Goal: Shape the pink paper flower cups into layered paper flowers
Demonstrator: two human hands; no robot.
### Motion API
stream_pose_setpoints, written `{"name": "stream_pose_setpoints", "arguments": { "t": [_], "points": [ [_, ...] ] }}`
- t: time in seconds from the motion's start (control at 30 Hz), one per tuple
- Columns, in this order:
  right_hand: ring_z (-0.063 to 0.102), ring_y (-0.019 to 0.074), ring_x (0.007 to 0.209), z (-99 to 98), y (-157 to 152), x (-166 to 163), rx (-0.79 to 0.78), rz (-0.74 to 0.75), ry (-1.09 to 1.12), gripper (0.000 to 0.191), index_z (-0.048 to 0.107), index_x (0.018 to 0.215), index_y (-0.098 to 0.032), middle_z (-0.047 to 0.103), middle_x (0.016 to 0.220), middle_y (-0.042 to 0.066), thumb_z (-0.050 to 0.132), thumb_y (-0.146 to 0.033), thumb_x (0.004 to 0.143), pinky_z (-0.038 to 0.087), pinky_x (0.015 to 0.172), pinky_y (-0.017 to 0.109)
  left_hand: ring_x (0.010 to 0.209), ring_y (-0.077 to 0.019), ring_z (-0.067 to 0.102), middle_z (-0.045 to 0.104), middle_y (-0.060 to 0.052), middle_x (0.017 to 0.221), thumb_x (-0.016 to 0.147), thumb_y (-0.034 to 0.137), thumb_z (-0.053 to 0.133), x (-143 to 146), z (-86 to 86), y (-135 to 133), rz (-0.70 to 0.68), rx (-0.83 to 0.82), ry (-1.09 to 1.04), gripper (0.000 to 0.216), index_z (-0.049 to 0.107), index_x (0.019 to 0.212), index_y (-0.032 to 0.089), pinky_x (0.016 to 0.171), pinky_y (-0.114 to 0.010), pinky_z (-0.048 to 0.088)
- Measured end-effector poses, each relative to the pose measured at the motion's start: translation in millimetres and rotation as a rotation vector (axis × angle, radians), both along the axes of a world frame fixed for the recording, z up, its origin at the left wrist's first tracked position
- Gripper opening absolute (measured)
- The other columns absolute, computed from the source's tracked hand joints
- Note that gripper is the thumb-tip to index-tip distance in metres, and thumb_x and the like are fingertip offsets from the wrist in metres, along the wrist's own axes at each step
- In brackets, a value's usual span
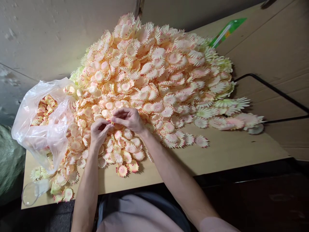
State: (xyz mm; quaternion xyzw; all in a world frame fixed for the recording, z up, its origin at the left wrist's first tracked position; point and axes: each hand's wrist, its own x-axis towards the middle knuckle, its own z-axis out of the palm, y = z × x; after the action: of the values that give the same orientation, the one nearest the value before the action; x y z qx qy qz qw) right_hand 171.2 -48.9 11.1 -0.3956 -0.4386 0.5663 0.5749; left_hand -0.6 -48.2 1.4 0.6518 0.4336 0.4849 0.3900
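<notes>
Just in front of a large heap of cream and pink artificial flower pieces (154, 74), both my hands meet with their fingertips close together. My left hand (98, 130) is closed in a pinch. From the other side my right hand (129, 120) is also closed, thumb against fingers. Between the fingertips shows a tiny reddish-yellow bit, mostly covered by the fingers; I cannot make out what it is. Fringed flower discs with pink tips lie under and around both hands, and a loose flower disc (122, 170) rests on the table below them.
An open clear plastic bag (36, 135) with more pieces in it stands at the left of the table (231, 148). By the lower left corner lies a clear plastic cup (30, 194). A green packet (228, 32) and a bent black rod (277, 90) are at the right.
</notes>
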Motion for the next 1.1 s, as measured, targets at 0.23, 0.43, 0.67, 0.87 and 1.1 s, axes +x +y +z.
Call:
{"name": "stream_pose_setpoints", "arguments": {
  "t": [0.23,0.43,0.67,0.87,1.1],
  "points": [
    [0.070,0.0151,0.067,-3.0,2.2,0.9,0.006,-0.017,-0.019,0.032,0.072,0.078,-0.017,0.075,0.075,0.003,0.088,-0.038,0.060,0.058,0.065,0.027,0.064,-0.0122,0.050,0.059,-0.001,0.067,0.076,0.039,0.078,0.5,0.8,-0.7,0.006,-0.023,-0.014,0.023,0.069,0.070,0.018,0.062,-0.026,0.038],
    [0.070,0.0140,0.066,-8.7,3.8,2.2,0.028,-0.007,-0.016,0.031,0.072,0.082,-0.018,0.076,0.077,0.003,0.086,-0.039,0.064,0.058,0.065,0.026,0.067,-0.0129,0.052,0.060,-0.002,0.070,0.079,0.039,0.075,0.5,3.4,-2.2,-0.023,-0.041,-0.023,0.023,0.068,0.073,0.018,0.063,-0.025,0.039],
    [0.070,0.0135,0.066,-4.5,2.8,1.9,0.017,0.000,-0.008,0.032,0.072,0.080,-0.018,0.076,0.075,0.002,0.086,-0.041,0.064,0.059,0.066,0.025,0.068,-0.0130,0.053,0.061,-0.002,0.072,0.079,0.041,0.074,0.2,9.5,-4.5,-0.034,-0.123,-0.058,0.024,0.068,0.073,0.018,0.065,-0.025,0.041],
    [0.071,0.0141,0.068,-2.5,1.2,1.6,-0.001,0.026,0.034,0.035,0.072,0.081,-0.018,0.076,0.076,0.002,0.089,-0.039,0.058,0.060,0.068,0.026,0.069,-0.0126,0.052,0.060,-0.002,0.073,0.081,0.039,0.073,-0.8,7.7,-3.6,-0.043,-0.133,-0.064,0.023,0.067,0.075,0.018,0.066,-0.025,0.041],
    [0.073,0.0157,0.073,-3.8,1.2,1.8,-0.042,0.028,0.048,0.041,0.071,0.080,-0.017,0.077,0.079,0.002,0.092,-0.037,0.051,0.061,0.074,0.028,0.068,-0.0125,0.052,0.060,-0.002,0.072,0.077,0.041,0.076,2.1,10.2,-4.5,-0.032,-0.125,-0.079,0.025,0.068,0.072,0.018,0.065,-0.025,0.040]
  ]
}}
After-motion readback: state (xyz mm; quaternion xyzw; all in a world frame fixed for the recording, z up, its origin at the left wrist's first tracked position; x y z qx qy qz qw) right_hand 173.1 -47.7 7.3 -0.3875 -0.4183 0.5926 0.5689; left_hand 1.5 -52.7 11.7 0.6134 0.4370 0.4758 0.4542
